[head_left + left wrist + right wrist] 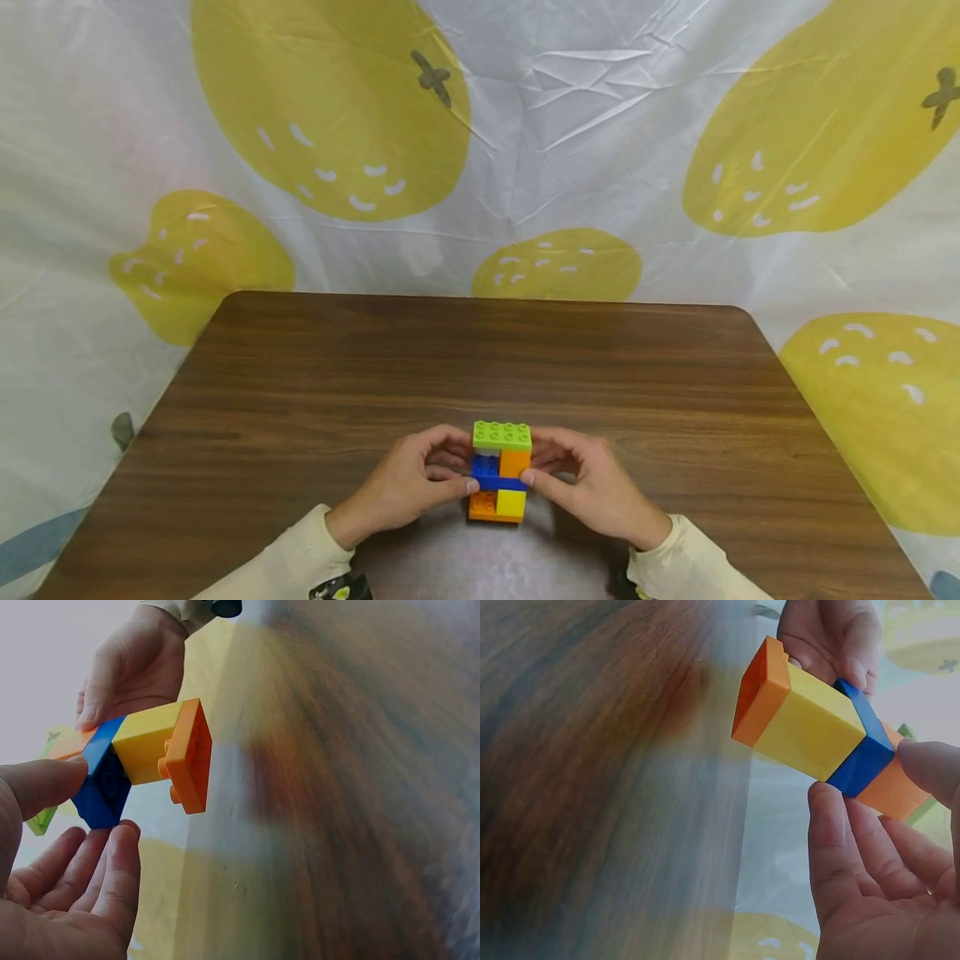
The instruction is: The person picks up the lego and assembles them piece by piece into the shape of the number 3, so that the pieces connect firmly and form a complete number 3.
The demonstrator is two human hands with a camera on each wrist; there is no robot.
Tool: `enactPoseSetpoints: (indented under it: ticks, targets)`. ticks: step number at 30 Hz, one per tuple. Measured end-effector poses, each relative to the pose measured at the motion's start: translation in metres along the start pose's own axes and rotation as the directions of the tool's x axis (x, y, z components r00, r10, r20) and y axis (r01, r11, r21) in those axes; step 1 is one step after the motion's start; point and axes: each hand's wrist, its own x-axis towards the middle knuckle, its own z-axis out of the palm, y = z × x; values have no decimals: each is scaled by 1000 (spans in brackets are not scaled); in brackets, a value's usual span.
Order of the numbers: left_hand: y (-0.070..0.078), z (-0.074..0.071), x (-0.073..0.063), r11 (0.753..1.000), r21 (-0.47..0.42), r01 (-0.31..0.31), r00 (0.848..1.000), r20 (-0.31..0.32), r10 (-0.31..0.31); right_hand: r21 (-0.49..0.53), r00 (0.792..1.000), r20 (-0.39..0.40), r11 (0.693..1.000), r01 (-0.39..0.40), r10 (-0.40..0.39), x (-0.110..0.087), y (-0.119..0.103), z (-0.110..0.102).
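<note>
- Nearest to the person, two cream sleeves (285, 558) come in from the bottom edge, one at each side.
- The left hand (408, 487) and the right hand (592, 492) meet over the near middle of the tabletop (300, 375), and between them is a small block stack (500, 471).
- The stack sits at the same distance from both hands, so neither hand is nearer. Its long axis runs away from the person, from the near end to the far end.
- Left hand: the thumb presses on the blue block (101, 776) from the left side, and the other fingers (112, 877) are loosely curved beside the stack. It pinches the stack at its middle.
- Right hand: the thumb tip lies on the blue layer from the right side, and the fingers (840, 847) are curved near the yellow block (810, 727). It also holds the stack at its middle.
- In the wrist views the stack seems lifted off the tabletop, with its orange base (761, 694) turned toward the wood. I cannot tell if any corner touches.
- The far end of the stack is the green block (502, 435), beyond the fingers.
- Behind the tabletop hangs a white cloth (562, 125) printed with big yellow fruits.
</note>
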Motion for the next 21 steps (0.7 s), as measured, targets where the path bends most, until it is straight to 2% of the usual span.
enactPoseSetpoints:
  ticks: [9, 16, 21]
  targets:
    - [0, 1, 1, 998, -12, 62, 998, -19, -62, -10, 998, -30, 999, -47, 46, 1, -3, 0]
    - [-1, 2, 2, 998, -23, 59, 998, -28, -60, -5, 992, -64, 994, -110, 110, 4, 0, 0]
    - [-3, 3, 3, 998, -37, 53, 998, -42, -54, 39, 990, -79, 993, -111, 113, 5, 4, 1]
